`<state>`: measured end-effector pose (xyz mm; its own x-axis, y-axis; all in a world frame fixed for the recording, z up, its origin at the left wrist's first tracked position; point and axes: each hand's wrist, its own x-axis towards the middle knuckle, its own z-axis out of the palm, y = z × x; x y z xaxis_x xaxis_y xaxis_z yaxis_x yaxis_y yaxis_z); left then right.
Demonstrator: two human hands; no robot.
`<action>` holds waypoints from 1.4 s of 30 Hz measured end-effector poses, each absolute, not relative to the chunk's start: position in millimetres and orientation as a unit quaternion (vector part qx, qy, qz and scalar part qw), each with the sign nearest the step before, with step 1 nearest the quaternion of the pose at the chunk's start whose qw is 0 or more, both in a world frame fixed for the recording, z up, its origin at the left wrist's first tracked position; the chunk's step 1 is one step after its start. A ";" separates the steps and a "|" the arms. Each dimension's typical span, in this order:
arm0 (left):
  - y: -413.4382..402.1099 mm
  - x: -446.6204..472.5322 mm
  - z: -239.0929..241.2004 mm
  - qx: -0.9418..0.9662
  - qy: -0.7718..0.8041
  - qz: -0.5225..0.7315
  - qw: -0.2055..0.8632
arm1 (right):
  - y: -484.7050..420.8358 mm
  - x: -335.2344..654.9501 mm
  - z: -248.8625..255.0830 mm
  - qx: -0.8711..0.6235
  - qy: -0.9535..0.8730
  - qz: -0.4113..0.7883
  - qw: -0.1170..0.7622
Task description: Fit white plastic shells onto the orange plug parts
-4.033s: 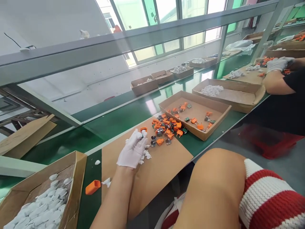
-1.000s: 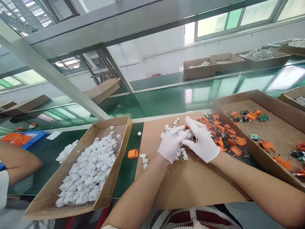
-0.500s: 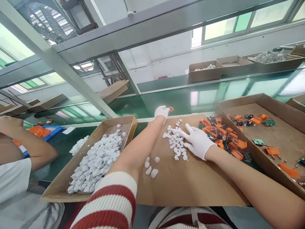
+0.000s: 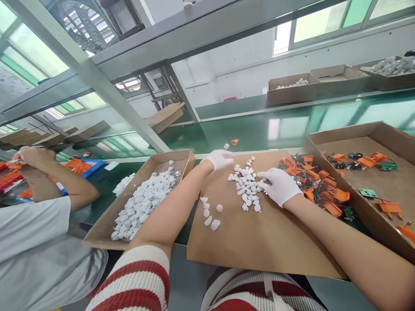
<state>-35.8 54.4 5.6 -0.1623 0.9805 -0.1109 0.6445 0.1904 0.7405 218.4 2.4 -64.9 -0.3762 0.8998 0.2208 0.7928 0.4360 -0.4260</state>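
My left hand (image 4: 221, 160), in a white glove, is at the far edge of the brown cardboard sheet (image 4: 240, 242), fingers stretched out and holding nothing. Just beyond it, an orange plug part (image 4: 234, 141) and a white lump (image 4: 226, 146) lie on the green belt (image 4: 201, 136). My right hand (image 4: 281, 186), also gloved, rests at the right side of a pile of small white lumps (image 4: 247, 183). Its thumb and forefinger come together around a white lump at the pile's edge. Several larger white lumps (image 4: 215, 224) lie apart on the sheet's left side.
Left of the sheet stands a cardboard tray (image 4: 191, 160) of white pieces. Orange plugs with circuit boards (image 4: 313, 181) are heaped at the right, beside another cardboard tray (image 4: 385, 129). A co-worker's arm (image 4: 81, 183) is at far left, near a blue tray (image 4: 94, 169).
My left hand has let go of the orange plug part on the belt and drawn back. My right hand's spread fingers have closed in at the pile. The view has shifted slightly left.
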 end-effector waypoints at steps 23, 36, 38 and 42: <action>-78.6 -19.8 7.9 0.759 0.609 0.164 0.164 | -44.5 200.0 -22.2 -0.407 -0.509 0.669 0.358; -44.2 54.5 -13.4 0.769 0.477 0.390 0.172 | -27.7 221.0 -13.7 -0.429 -0.552 0.567 0.435; -45.7 57.8 -13.8 0.733 0.482 0.406 0.257 | -25.3 227.9 -12.7 -0.488 -0.597 0.437 0.464; -47.9 61.1 -13.5 0.611 0.521 0.438 0.405 | -21.5 238.6 -5.5 -0.535 -0.660 0.156 0.504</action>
<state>61.1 -47.9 -13.5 0.0743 0.9909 0.1122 0.2814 -0.1288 0.9509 238.6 -21.5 -5.5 0.0808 0.8637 0.4976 0.5485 0.3783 -0.7457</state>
